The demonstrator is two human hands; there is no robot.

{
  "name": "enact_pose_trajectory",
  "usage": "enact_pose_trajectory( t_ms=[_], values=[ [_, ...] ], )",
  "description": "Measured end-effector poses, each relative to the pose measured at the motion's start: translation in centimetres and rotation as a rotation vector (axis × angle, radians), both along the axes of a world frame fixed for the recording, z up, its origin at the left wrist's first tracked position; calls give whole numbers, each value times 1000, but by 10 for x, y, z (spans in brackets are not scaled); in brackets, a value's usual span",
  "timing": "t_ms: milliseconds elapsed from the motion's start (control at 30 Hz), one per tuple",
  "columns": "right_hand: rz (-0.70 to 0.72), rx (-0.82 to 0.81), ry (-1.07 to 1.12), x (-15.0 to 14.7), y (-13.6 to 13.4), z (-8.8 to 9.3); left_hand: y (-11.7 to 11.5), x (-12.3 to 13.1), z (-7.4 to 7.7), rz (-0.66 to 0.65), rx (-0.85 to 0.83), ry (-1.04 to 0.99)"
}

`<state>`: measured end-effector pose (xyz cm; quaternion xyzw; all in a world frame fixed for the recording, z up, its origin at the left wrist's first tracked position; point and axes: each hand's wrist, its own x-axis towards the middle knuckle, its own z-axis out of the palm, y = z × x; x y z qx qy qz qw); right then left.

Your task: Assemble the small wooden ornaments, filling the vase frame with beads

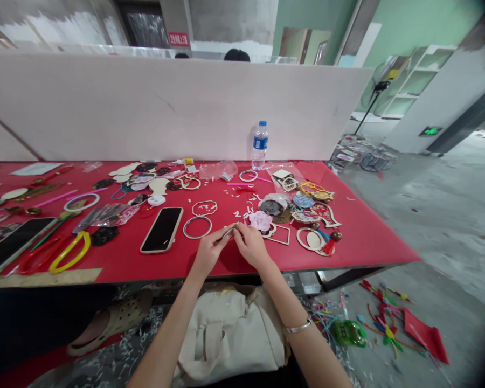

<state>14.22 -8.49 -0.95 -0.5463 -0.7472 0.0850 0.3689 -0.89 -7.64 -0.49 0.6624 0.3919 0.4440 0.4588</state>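
The red counter point(372, 242) fills the space in front of me, and it has lots of craft bits on it. Far off at 9 o'clock from my hands lies a black phone point(12, 245), with a bright yellow plastic loop point(70, 252) to its right. Closer, also at 9 o'clock, is a black phone in a gold case point(162, 230). Next to that is a thin silver ring point(197, 227), and at 10 o'clock a wavy wooden frame point(204, 208) lies just above the ring.

My left hand point(210, 250) and my right hand point(253, 245) are close together in the middle. The fingers of both hands are pinched almost shut on a small shiny metal piece point(228, 232). It is too small for me to tell just what it is. It is up off the counter, between my hands.

At 2 o'clock, just past my right hand, is a pink flowery paper shape point(261, 220). At 3 o'clock a pointy wooden outline point(277, 235) lies on the counter, and past it is a round wooden ring with a red tassel point(313, 240). A clear plastic water bottle with a blue label point(260, 145) stands at the back, at 1 o'clock. A silver bracelet point(298, 327) sits on my right wrist.
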Motion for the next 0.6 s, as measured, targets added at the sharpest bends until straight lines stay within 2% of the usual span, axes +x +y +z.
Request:
enact_pose_trajectory(
  t_ms=[600],
  values=[
    [-51, 27, -34, -1, 2, -4, 2, -1, -8, 4, 14, -13]
  ],
)
